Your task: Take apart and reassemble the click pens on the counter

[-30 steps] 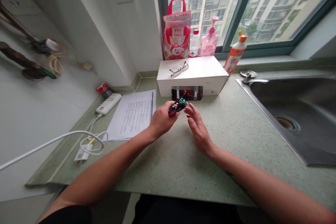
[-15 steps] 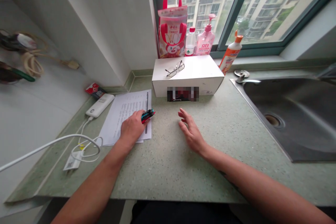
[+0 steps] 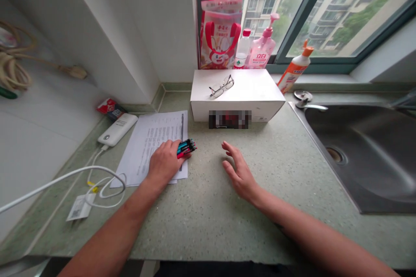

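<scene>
My left hand (image 3: 164, 163) rests on the right edge of some printed sheets of paper (image 3: 152, 145) and is closed round a small bundle of red, teal and black pens (image 3: 186, 147), whose ends stick out to the right of my fist. My right hand (image 3: 238, 169) hovers low over the green speckled counter (image 3: 211, 207), fingers spread and holding nothing, about a hand's width right of the pens. Beyond both hands stands a white box (image 3: 238, 95) with a pair of glasses (image 3: 221, 86) on top.
A white power bank (image 3: 117, 129) with a cable (image 3: 65, 175) lies left of the paper, a small red packet (image 3: 108, 107) behind it. A steel sink (image 3: 364, 151) fills the right. A red bag (image 3: 221, 30), bottles (image 3: 261, 47) and an orange-capped bottle (image 3: 295, 69) line the window sill.
My left hand carried the pens from in front of the white box leftward and down onto the paper's edge. My right hand drew apart from them and opened over the counter.
</scene>
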Action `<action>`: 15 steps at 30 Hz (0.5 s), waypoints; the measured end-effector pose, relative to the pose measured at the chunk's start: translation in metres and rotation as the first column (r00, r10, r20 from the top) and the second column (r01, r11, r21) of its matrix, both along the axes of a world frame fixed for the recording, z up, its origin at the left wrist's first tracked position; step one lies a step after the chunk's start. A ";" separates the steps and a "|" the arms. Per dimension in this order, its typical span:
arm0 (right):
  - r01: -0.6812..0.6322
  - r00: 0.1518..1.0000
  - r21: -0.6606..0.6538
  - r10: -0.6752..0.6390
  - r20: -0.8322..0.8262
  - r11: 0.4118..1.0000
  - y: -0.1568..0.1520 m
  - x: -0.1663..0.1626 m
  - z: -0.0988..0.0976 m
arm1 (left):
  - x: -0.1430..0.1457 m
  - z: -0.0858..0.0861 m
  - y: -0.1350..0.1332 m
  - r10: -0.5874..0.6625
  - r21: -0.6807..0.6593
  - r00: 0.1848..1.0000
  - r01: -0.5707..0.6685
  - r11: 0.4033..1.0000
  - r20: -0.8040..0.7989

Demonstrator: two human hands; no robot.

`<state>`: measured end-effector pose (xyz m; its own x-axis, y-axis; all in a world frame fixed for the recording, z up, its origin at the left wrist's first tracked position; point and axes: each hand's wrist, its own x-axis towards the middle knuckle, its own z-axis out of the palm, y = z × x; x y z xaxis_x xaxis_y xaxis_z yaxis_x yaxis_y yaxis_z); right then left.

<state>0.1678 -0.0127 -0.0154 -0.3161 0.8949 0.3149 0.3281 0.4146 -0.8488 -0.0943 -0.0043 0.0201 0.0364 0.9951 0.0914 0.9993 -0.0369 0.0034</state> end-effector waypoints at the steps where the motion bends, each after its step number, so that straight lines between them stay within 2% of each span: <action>1: 0.002 1.000 0.009 -0.002 0.013 1.000 -0.001 0.000 0.000 | 0.000 -0.001 0.000 -0.009 0.001 1.000 0.009 1.000 0.003; 8: 0.022 0.987 0.106 -0.038 0.157 0.994 -0.013 0.010 0.012 | 0.003 0.000 0.000 -0.013 -0.006 0.999 0.013 1.000 0.036; 11: 0.044 0.958 0.174 -0.091 0.271 0.984 -0.032 0.034 0.024 | 0.002 0.001 -0.002 -0.030 -0.009 0.998 0.031 0.999 0.047; 15: 0.184 0.854 0.253 -0.282 0.437 0.950 -0.082 0.085 0.033 | 0.000 0.001 -0.003 -0.041 0.003 0.998 0.041 0.999 0.047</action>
